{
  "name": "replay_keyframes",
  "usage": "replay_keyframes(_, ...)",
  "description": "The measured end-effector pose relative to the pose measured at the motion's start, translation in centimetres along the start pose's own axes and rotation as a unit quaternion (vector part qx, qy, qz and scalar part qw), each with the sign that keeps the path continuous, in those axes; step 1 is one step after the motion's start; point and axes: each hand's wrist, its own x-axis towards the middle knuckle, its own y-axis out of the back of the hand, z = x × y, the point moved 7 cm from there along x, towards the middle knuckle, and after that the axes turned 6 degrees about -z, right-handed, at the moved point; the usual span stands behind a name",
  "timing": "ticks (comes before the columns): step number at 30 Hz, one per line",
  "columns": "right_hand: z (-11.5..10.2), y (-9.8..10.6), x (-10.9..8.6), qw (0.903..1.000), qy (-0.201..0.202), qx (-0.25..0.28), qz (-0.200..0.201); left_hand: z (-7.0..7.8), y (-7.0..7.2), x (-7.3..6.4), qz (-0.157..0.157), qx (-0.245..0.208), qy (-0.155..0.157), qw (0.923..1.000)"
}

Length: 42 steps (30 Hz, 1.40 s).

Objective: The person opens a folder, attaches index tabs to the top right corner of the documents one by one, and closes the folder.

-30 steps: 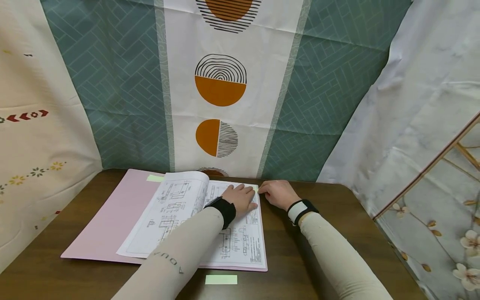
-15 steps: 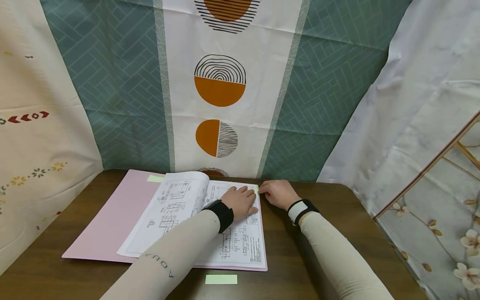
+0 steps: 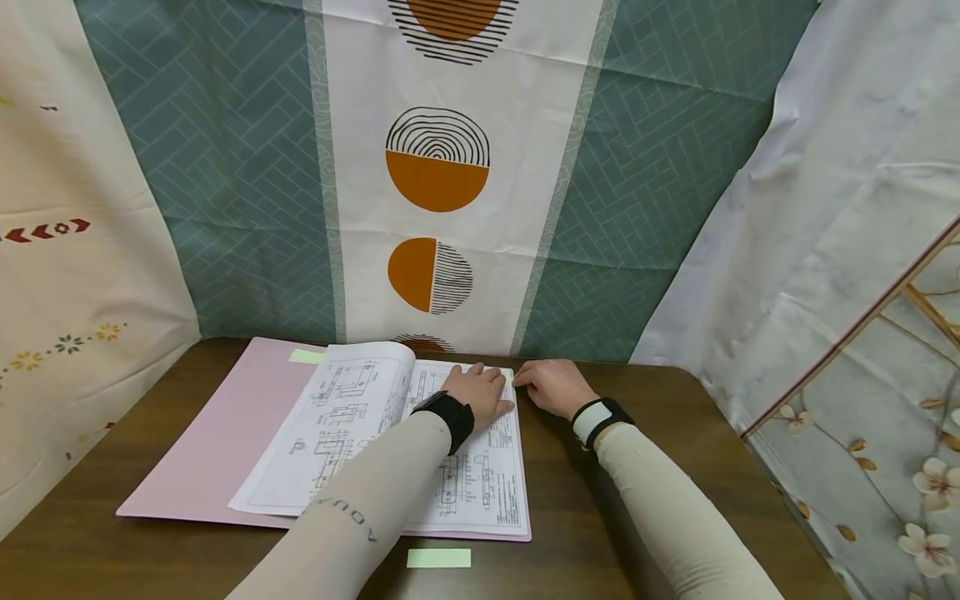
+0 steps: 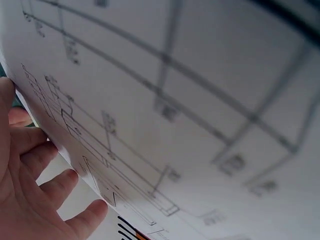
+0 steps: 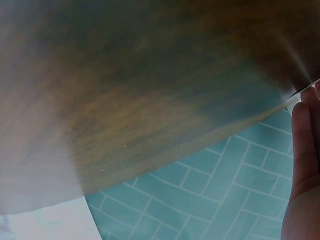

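A pink folder (image 3: 217,442) lies spread on the table, with printed sheets of technical drawings (image 3: 498,500) inside it. My left hand (image 3: 475,393) rests on the upper part of the right-hand sheet, fingers extended. The left wrist view shows the drawing lines close up, beside the spread fingers of that hand (image 4: 45,185). At the sheet's top right corner is a pale green sticky strip (image 3: 509,375). My right hand (image 3: 555,387) pinches at its outer end with curled fingers; the fingertips are partly hidden. Only part of the right hand (image 5: 306,160) enters the right wrist view.
Another pale green strip (image 3: 307,356) sits at the top of the folder's left cover. One more strip (image 3: 438,558) lies on the brown table (image 3: 577,517) below the folder. A turned-over sheet (image 3: 330,442) curls up at left. Patterned cloth (image 3: 438,275) hangs behind.
Both hands stay nearly in place at the sheet's top right. My left forearm swings slightly left, then back right. The head view shifts a little.
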Motion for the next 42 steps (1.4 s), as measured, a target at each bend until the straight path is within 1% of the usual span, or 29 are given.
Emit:
replay_keyframes(3, 0.0, -0.1, 0.0, 1.0000, 0.002, 0.000, 0.002, 0.0, 0.0, 0.0, 0.000, -0.001, 0.008, 1.0000)
replay_keyframes(6, -0.1, -0.1, 0.0, 1.0000, 0.005, 0.004, 0.001, 0.0, 0.0, -0.1, 0.000, 0.007, 0.010, 0.9999)
replay_keyframes(11, -0.2, 0.1, -0.1, 0.9999, -0.001, 0.012, 0.001, -0.4, 0.8, -1.3, 0.011, 0.030, 0.006, 0.9995)
replay_keyframes(15, -0.7, 0.5, -0.2, 0.9998, -0.008, 0.015, -0.008, -0.9, 1.7, -3.4, 0.016, 0.046, 0.000, 0.9988)
replay_keyframes(18, -1.2, 0.9, -0.6, 0.9995, -0.020, 0.017, -0.016, -1.2, 2.4, -5.5, 0.020, 0.039, -0.005, 0.9990)
replay_keyframes(22, -1.9, 1.3, -1.4, 0.9987, -0.037, 0.027, -0.022, -1.4, 2.7, -8.3, 0.020, 0.025, -0.018, 0.9993)
replay_keyframes(27, -3.3, 1.7, -2.5, 0.9987, -0.034, 0.031, -0.023, -1.6, 2.4, -11.4, 0.029, 0.012, -0.026, 0.9992)
replay_keyframes(33, -4.6, 1.5, -4.0, 0.9989, -0.028, 0.030, -0.024, -1.3, 1.9, -14.4, 0.039, -0.022, -0.041, 0.9981)
replay_keyframes(37, -5.3, 1.3, -5.3, 0.9989, -0.030, 0.029, -0.023, -1.1, 1.3, -16.1, 0.053, -0.037, -0.055, 0.9964)
replay_keyframes(42, -6.4, 1.6, -6.5, 0.9992, -0.022, 0.029, -0.017, -0.8, 0.8, -17.7, 0.071, -0.041, -0.069, 0.9942)
